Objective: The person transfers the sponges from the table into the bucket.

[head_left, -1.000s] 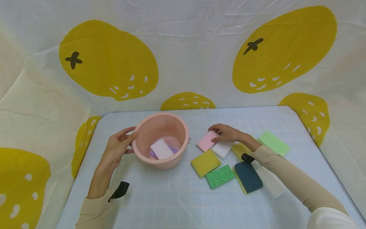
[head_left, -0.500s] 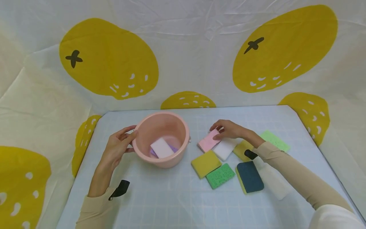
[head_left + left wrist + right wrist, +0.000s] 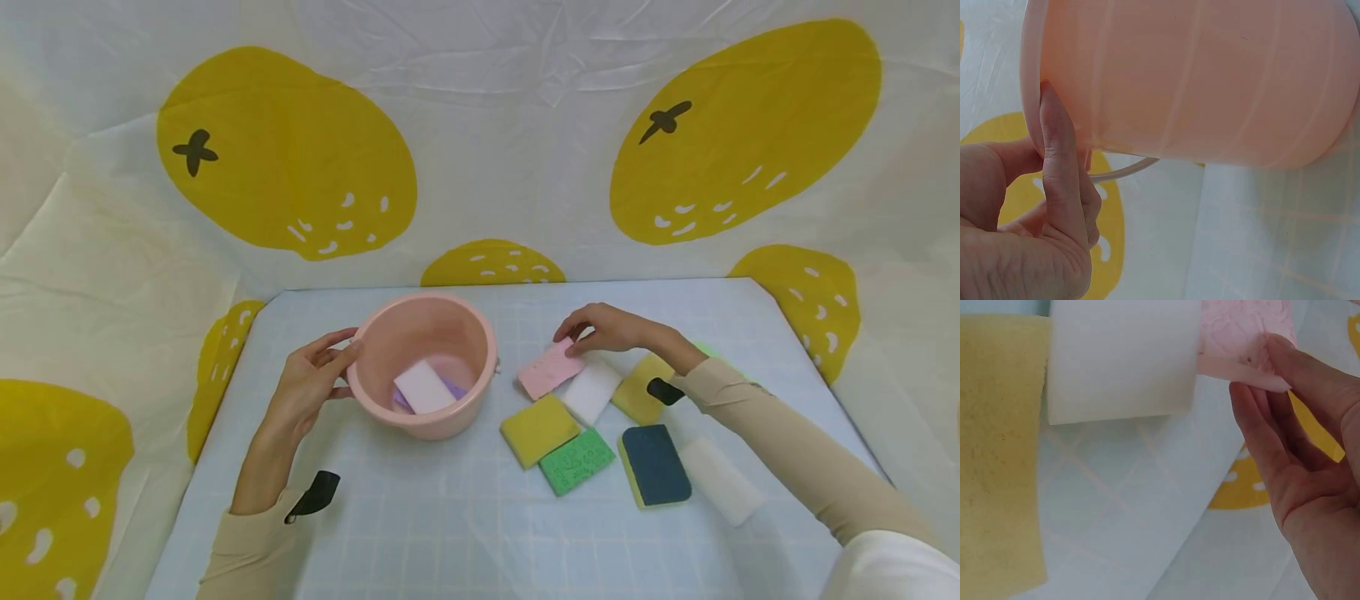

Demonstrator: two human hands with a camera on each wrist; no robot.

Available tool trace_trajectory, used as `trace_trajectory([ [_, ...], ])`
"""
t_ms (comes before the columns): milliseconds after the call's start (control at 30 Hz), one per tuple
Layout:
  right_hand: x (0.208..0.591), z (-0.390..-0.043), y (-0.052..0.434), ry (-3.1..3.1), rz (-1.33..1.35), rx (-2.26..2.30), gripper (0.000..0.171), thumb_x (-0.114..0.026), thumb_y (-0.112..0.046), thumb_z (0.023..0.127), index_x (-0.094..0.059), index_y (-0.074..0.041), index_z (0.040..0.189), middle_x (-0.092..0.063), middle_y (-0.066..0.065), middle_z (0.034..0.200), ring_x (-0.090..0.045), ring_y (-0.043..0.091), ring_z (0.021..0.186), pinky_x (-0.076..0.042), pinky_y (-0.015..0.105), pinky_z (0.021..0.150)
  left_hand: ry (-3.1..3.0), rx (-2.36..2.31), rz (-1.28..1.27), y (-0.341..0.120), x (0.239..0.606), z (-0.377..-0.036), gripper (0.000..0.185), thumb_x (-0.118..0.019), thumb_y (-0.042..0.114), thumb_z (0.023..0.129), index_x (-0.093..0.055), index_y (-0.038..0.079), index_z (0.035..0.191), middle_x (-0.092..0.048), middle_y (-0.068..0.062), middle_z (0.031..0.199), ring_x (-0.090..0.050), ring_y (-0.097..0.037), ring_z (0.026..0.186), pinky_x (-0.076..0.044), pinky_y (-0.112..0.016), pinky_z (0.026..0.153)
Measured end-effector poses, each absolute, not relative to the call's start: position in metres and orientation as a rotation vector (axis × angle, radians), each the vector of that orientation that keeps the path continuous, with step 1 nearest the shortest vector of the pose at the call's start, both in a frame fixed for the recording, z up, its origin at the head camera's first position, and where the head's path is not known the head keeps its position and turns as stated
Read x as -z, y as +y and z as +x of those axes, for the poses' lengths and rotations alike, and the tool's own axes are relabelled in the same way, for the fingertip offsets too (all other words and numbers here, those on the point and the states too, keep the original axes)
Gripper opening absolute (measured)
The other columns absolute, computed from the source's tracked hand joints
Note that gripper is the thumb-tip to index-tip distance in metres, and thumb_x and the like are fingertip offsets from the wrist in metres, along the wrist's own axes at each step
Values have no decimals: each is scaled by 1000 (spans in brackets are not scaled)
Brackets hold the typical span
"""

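At left, my left hand [image 3: 303,387] pinches the rim of a pink bucket [image 3: 435,429]. The left wrist view shows thumb and fingers on either side of the rim, with the bucket handle [image 3: 1129,173] hanging beside them. Inside the bucket a white sponge [image 3: 423,387] lies over a purple one [image 3: 402,402]. My right hand [image 3: 611,329] pinches one corner of a pink sponge [image 3: 547,371], which has a patterned face. That corner is tilted up in the right wrist view. Beside the pink sponge lies a white sponge [image 3: 1122,356], close to the fingers.
Several more sponges lie right of the bucket: yellow [image 3: 540,429], green [image 3: 577,461], dark-blue-and-yellow [image 3: 656,467], another yellow [image 3: 643,387] and a long white one [image 3: 722,482]. A light green sponge [image 3: 708,350] is mostly behind the right arm. A patterned curtain [image 3: 510,167] hangs beyond the table.
The right hand has shifted slightly back and right, and the pink sponge has turned and tilted a little with it. The left hand and bucket have stayed put.
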State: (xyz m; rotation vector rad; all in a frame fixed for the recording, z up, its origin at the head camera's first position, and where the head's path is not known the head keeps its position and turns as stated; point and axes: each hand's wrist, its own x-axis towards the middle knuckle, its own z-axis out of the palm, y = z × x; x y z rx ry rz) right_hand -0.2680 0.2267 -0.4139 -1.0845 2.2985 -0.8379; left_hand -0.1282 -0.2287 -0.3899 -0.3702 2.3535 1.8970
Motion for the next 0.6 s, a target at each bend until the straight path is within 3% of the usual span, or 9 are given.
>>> trace_trajectory([
  [600,385,-261,235,2344,-1052,959,29,-79,-9,91,-73,-1,118,-73,8,113,-68,25,102,-58,33,93,2345,-1900,-363,-230,391,-129,60,-69,38,99,-52,8,149,-65,-3,97,-66,-9,79,-62,-29,71],
])
